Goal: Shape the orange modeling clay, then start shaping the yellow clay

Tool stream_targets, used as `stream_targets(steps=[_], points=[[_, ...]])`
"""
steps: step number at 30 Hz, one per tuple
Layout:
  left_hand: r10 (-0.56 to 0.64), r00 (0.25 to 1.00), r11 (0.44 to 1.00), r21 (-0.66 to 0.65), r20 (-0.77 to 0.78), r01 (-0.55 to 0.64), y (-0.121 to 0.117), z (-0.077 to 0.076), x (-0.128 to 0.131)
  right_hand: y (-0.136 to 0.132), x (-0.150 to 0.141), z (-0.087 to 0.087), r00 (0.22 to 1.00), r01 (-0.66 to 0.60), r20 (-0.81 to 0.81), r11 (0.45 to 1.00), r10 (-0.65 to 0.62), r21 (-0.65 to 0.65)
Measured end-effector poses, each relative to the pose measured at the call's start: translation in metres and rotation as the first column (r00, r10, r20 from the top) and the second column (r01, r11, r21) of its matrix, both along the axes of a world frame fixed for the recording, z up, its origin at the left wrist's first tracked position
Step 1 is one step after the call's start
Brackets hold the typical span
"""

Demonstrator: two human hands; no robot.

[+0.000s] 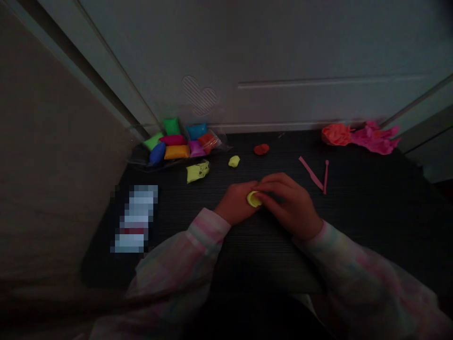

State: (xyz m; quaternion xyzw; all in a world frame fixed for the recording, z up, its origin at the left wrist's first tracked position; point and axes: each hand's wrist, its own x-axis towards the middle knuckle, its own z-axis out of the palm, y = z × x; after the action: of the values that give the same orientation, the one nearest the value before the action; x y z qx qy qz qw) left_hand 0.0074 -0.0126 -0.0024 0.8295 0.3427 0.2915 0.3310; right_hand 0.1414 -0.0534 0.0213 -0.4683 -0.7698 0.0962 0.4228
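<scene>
Between my two hands is a small piece of yellow modelling clay (252, 200), curved like a shallow cup. My left hand (236, 203) is closed around it, its fingers mostly hidden behind the clay and the other hand. With thumb and fingertips, my right hand (288, 203) pinches the clay's right edge. Beyond my hands lie a loose lump of yellow clay (234, 161) and a flattened reddish clay piece (261, 149). An opened yellow clay packet (197, 172) rests to the left of the lump.
At the back left, a clear plastic bag (219, 137) holds several coloured clay packets. A phone (136, 219), pixelated, lies on the dark table (170, 264). Two pink modelling tools (312, 174) lie right of my hands. Crumpled orange (337, 134) and pink (377, 138) material sits back right.
</scene>
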Motion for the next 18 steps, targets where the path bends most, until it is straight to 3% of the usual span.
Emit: stream_targets(steps=[11,13,18], points=[[-0.148,0.981,0.982,-0.137,-0.127,0.13,0.0012,0.0016,-0.0011,0.0019,0.0058,0.0062,0.984,-0.18,-0.014,0.969,0.18,-0.169],[-0.078,0.989,0.991,-0.12,-0.122,0.063,0.0015,0.0022,0.0002,0.001,0.005,0.0063,0.993,-0.12,-0.039,0.982,0.115,-0.145],[0.245,0.965,0.968,-0.035,-0.093,-0.249,0.0,0.0031,0.0015,-0.0018,-0.0038,0.0008,1.0,0.014,0.028,1.0,-0.013,-0.016]])
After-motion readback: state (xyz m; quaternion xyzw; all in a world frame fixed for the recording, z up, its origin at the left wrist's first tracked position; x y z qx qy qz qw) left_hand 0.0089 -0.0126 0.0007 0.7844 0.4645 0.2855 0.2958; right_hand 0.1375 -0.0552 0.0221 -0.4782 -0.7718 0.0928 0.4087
